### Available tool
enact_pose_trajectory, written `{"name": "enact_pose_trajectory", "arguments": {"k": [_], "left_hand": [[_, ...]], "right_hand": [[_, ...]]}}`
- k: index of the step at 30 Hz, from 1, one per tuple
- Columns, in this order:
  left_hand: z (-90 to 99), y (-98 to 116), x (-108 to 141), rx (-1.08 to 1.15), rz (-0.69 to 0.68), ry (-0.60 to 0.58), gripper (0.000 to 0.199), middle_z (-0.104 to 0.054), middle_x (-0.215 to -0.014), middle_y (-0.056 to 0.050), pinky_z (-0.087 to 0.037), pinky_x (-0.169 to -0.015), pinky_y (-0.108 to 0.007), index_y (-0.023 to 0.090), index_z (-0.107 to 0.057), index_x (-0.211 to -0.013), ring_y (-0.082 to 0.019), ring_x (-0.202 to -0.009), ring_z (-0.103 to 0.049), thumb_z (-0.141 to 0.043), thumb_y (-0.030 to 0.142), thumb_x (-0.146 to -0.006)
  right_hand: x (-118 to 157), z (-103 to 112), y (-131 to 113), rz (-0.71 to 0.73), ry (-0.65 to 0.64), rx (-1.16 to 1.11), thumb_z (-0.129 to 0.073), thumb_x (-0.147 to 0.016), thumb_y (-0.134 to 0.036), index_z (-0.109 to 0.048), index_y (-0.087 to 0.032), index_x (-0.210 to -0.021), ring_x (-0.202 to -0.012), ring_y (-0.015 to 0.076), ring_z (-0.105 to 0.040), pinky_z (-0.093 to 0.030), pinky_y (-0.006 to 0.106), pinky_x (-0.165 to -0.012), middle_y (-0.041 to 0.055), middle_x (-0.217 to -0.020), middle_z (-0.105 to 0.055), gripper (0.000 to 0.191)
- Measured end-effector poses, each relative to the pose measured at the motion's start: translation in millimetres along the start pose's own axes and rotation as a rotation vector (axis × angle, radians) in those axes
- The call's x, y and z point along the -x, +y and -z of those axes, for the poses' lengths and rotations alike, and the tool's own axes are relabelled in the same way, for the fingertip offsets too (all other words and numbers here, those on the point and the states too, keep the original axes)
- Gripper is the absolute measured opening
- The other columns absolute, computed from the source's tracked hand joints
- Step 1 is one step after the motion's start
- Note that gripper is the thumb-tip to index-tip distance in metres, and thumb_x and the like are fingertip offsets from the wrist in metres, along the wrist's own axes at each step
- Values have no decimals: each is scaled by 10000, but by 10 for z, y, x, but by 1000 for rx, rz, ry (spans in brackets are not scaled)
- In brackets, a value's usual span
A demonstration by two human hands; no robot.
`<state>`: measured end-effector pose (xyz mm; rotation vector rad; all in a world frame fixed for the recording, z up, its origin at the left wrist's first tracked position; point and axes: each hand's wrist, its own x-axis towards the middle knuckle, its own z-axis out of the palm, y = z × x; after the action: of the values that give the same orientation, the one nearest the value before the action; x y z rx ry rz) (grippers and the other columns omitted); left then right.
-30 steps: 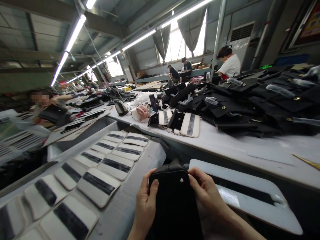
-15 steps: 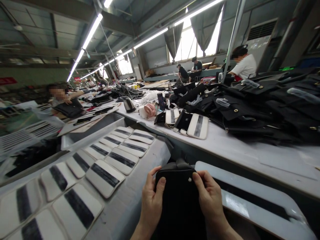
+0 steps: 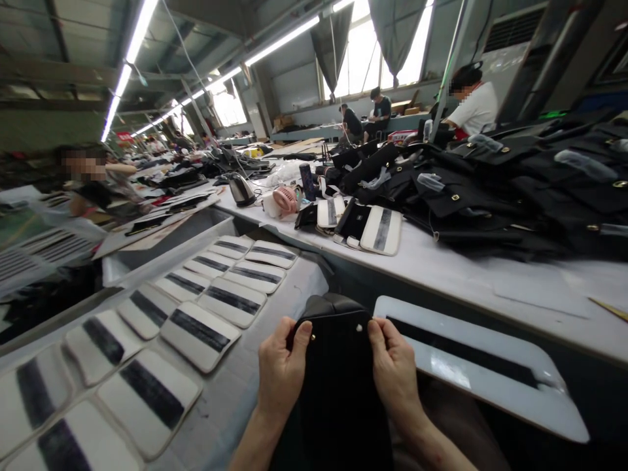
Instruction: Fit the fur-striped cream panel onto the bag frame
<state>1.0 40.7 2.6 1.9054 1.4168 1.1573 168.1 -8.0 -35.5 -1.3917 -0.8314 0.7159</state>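
Observation:
A black bag piece [image 3: 338, 386], perhaps leather or fabric, stands upright between my hands. My left hand [image 3: 282, 366] pinches its upper left edge, thumb on the near face beside a small gold stud. At the upper right edge my right hand [image 3: 396, 366] grips it, close to a small white spot. Behind the rim a dark, rounded fold of the piece bulges up; its lower end runs out of view. To my left lie several cream panels [image 3: 201, 335] with a black stripe across each, in rows on a covered table.
Black bags [image 3: 471, 196] with gold hardware are heaped on the long white table [image 3: 530, 294]. A pink fan [image 3: 285, 200] and a metal kettle [image 3: 242, 191] stand further left. A pale board with a black slot [image 3: 471, 363] sits right of my hands. Several people work beyond.
My view has turned slightly, and both hands have shifted left with the black piece. My left thumb has moved, so a gold stud now shows. The person at far left has moved.

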Motion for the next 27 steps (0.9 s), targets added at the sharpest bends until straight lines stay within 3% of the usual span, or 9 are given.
{"name": "enact_pose_trajectory", "arguments": {"k": [2,5,13,16,22,27], "left_hand": [[-72,-8,47,6,-2,19,315,-505,-587,56,-348,-544,-228,209,-499,-724,-110,-532,-460,-519,431,-947],[-123,-18,133,15,-4,9,261,-521,-616,55,-363,-547,-231,214,-515,-792,-117,-545,-474,-515,421,-951],[-110,-202,370,-23,71,17,213,-624,-893,-19,-456,-724,-283,217,-531,-987,-178,-798,-596,-521,424,-941],[-170,-301,454,29,146,6,233,-626,-857,-19,-458,-727,-287,211,-531,-940,-175,-767,-601,-490,441,-952],[-268,-342,424,45,246,109,313,-599,-733,-4,-433,-693,-274,200,-541,-822,-168,-697,-573,-489,484,-944],[-275,-383,406,135,304,69,331,-619,-753,-14,-448,-687,-277,193,-579,-859,-167,-694,-575,-464,489,-954]], "right_hand": [[40,-40,60,-44,24,12,-497,-925,-561,-569,-198,-889,-744,193,-523,-411,279,-668,24,-808,-586,372],[38,-76,137,-89,58,-8,-470,-918,-587,-530,-198,-785,-672,176,-474,-389,280,-625,5,-714,-531,416],[-44,-194,198,-74,95,14,-456,-916,-583,-493,-200,-703,-607,154,-421,-343,266,-570,-21,-625,-465,439],[-76,-245,233,-70,101,51,-455,-907,-600,-503,-200,-700,-596,157,-423,-342,271,-567,-20,-615,-473,452],[-174,-347,329,-86,101,73,-465,-872,-637,-467,-204,-645,-565,151,-401,-324,271,-536,-25,-577,-438,489],[-240,-414,469,-82,112,74,-448,-872,-661,-390,-216,-607,-541,139,-343,-288,268,-501,-41,-558,-354,521]]}}
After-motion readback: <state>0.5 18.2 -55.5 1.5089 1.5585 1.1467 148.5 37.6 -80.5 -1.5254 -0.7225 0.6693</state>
